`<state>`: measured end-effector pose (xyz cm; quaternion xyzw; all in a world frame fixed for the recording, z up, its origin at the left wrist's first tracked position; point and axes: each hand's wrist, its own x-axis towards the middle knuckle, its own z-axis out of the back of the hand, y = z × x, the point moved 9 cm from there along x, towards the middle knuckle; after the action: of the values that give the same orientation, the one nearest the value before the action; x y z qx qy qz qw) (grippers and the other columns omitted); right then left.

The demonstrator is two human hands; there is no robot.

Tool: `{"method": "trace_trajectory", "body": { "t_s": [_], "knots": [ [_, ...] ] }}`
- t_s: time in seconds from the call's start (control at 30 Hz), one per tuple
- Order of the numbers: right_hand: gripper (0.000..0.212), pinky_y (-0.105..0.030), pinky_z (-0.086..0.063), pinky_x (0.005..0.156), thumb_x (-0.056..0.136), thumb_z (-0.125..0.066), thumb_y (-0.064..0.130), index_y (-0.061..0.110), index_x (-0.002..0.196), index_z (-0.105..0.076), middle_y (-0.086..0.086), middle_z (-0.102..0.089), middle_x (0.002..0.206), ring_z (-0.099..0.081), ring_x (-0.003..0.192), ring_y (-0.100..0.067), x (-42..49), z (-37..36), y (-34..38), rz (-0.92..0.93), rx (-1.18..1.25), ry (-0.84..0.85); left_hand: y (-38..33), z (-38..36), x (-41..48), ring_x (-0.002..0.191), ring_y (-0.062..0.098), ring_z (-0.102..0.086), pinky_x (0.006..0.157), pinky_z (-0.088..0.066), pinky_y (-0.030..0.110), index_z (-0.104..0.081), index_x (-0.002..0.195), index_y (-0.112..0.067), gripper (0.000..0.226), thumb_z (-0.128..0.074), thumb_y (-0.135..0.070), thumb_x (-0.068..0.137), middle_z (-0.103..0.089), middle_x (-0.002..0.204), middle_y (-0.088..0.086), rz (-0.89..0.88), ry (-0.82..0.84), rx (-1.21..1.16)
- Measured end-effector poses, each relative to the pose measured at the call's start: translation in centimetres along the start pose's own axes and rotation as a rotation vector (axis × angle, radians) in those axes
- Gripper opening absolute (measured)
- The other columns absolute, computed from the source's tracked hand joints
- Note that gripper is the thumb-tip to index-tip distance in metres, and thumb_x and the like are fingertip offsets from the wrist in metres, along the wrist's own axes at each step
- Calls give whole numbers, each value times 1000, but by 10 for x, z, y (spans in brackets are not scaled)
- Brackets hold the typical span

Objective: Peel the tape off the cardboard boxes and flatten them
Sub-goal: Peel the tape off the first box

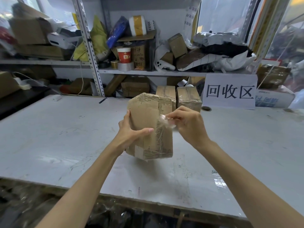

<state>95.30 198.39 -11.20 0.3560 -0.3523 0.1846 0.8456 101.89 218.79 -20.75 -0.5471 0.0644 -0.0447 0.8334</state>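
A worn brown cardboard box (146,116) is held above the white table (65,139), tilted, its skin torn where tape came away. My left hand (131,134) grips its left side, thumb across the front. My right hand (187,124) pinches a crumpled strip of clear tape (166,121) that still clings to the box's right edge and runs down its lower front. Two more taped boxes, one (166,92) beside the other (189,97), stand behind at the table's back edge.
A white sign with large black characters (230,92) leans at the back right. Metal shelves (131,72) behind hold boxes, tape rolls, a red cup and bags. Dark clutter lies under the table's near edge.
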Motion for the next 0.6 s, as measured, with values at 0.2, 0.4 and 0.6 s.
{"method": "trace_trajectory", "body": {
  "t_s": [0.2, 0.4, 0.6],
  "knots": [
    [34, -42, -55, 70, 68, -85, 18, 10, 99, -73, -2, -66, 94, -58, 86, -19, -3, -12, -4, -33, -67, 75, 7, -5, 1, 134, 28, -38, 110, -40, 54, 3, 150, -52, 147, -78, -83, 31, -26, 150, 0, 0, 43, 10],
    [23, -33, -46, 84, 85, -65, -1, 7, 105, -72, 4, -62, 93, -52, 94, -18, -12, -39, -16, -173, 83, 473, 10, 0, 3, 127, 25, -49, 103, -49, 49, -19, 146, -43, 141, -80, -83, 25, -39, 142, -1, 4, -21, -109],
    [16, -38, -52, 79, 81, -72, 4, 13, 94, -71, 3, -62, 91, -60, 88, -17, -12, -34, -28, -246, 125, 341, 14, -4, 8, 132, 26, -43, 107, -44, 52, -11, 150, -47, 142, -79, -85, 30, -33, 146, -2, 39, -10, -37]
  ]
}}
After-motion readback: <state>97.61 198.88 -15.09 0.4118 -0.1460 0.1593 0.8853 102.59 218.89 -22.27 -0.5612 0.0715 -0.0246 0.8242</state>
